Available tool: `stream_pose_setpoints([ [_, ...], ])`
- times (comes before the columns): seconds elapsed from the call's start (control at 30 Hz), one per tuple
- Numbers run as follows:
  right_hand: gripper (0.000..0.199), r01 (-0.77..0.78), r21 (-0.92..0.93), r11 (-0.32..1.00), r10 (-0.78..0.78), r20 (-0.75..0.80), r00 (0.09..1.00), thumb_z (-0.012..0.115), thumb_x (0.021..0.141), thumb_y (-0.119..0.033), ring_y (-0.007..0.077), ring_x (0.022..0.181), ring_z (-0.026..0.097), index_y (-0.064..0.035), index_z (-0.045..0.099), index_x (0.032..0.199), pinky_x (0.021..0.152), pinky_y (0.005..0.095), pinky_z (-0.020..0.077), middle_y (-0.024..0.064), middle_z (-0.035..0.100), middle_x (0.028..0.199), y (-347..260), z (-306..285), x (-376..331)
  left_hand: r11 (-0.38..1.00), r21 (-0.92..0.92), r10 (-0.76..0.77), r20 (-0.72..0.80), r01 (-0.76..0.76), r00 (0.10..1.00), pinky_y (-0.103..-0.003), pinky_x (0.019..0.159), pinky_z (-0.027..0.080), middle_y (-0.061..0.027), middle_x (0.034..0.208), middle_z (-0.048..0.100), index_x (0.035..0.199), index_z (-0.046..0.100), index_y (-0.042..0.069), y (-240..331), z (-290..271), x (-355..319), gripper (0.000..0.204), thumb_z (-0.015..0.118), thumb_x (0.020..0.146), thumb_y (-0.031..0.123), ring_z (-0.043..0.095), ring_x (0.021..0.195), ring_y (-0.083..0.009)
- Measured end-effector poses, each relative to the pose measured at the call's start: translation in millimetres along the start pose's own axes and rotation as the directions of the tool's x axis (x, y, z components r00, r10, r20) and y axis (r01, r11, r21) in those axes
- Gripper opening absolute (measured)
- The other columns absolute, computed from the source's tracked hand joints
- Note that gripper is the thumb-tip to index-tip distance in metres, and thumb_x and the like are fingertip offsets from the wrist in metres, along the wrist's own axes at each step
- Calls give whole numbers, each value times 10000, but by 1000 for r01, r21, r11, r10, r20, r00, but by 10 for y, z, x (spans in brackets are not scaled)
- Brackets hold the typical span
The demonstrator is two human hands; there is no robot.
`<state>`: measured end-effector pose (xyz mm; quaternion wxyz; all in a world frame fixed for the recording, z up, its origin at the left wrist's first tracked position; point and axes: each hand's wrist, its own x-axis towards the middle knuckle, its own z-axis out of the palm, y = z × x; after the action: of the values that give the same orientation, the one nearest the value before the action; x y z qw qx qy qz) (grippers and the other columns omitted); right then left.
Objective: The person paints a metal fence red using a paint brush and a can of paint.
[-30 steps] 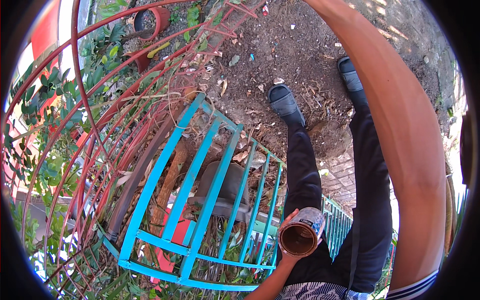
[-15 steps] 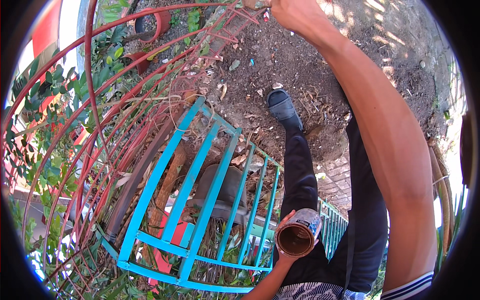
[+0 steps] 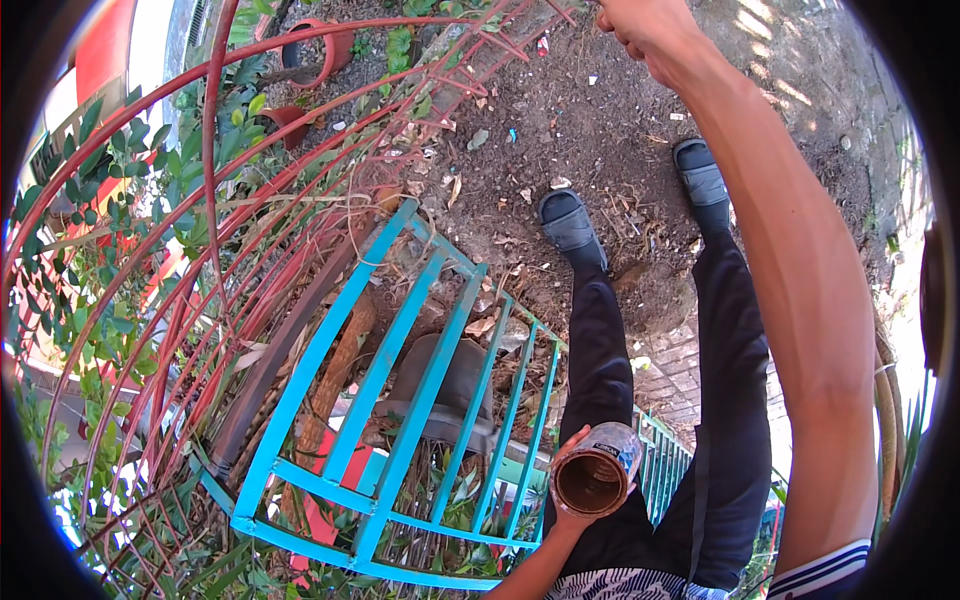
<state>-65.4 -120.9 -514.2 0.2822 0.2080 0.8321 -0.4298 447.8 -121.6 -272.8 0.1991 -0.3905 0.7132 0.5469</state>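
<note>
My left hand (image 3: 573, 522) is wrapped round an open jar (image 3: 614, 440) with a dark label and a brown-coated inside, held in front of my thighs with its mouth toward me. My right arm reaches far forward to the top of the view. There my right hand (image 3: 655, 32) has its fingers curled, next to thin reddish-brown metal rods (image 3: 440, 85). Whatever it may hold is cut off by the upper edge. Left of the jar stands a turquoise metal grille (image 3: 400, 400) of flat bars, apart from both hands.
Curved reddish rods and leafy plants (image 3: 110, 200) crowd the left side. Terracotta pots (image 3: 335, 48) lie at the far left, and a dark grey object (image 3: 440, 385) sits behind the grille. My sandalled feet (image 3: 572, 225) stand on bare soil with litter; brick paving (image 3: 672, 365) shows nearer.
My right hand has moved to the right and slightly nearer. My right foot has come into view beside the left one. The jar stays in my left hand, almost unmoved.
</note>
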Motion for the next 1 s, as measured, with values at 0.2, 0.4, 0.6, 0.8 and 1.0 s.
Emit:
stream_pose_setpoints([
  [0.2, 298, 341, -194, 920, -390, -361, 847, 638, 942, -255, 442, 793, 741, -3, 782, 875, 727, 497, 595, 306, 707, 806, 373, 399, 40, 1000, -6, -6, 1, 6, 1000, -501, 1139, 448, -211, 1495, 490, 1522, 337, 82, -9, -6, -6, 1152, 1001, 623, 357, 527, 1362, -368],
  [0.4, 389, 136, -71, 988, -144, -116, 983, 613, 1040, -390, 240, 676, 730, -50, 791, 1101, 702, 432, 562, 198, 703, 699, 261, 467, -496, 998, -59, -16, -19, 14, 1000, -493, 1137, 453, -211, 1492, 492, 1494, 371, 81, -48, 1, -29, 1110, 1001, 623, 357, 535, 1355, -359],
  [0.6, 314, 190, -61, 980, -172, 221, 960, 610, 1019, -307, 518, 909, 704, -44, 779, 1045, 852, 548, 578, 300, 727, 916, 360, 842, -1133, 999, -36, 11, -23, -12, 1000, -493, 1145, 442, -215, 1494, 488, 1510, 337, 85, -82, -20, -55, 1149, 1007, 619, 363, 521, 1371, -359],
  [0.8, 322, 163, -102, 981, -124, 314, 941, 599, 1026, -313, 526, 886, 691, -44, 776, 1050, 849, 562, 559, 304, 704, 818, 441, 720, -1298, 999, -29, 26, -27, -27, 999, -501, 1147, 438, -222, 1499, 478, 1528, 310, 90, -166, -15, -98, 1180, 1007, 620, 373, 509, 1386, -366],
  [1.0, 344, 169, -34, 985, -162, 163, 973, 601, 1022, -317, 533, 886, 688, -19, 773, 1031, 837, 562, 560, 325, 697, 818, 214, 661, -992, 998, -52, 15, -59, -18, 998, -497, 1141, 444, -218, 1491, 485, 1528, 312, 77, -166, -34, -106, 1183, 999, 621, 400, 526, 1362, -354],
])
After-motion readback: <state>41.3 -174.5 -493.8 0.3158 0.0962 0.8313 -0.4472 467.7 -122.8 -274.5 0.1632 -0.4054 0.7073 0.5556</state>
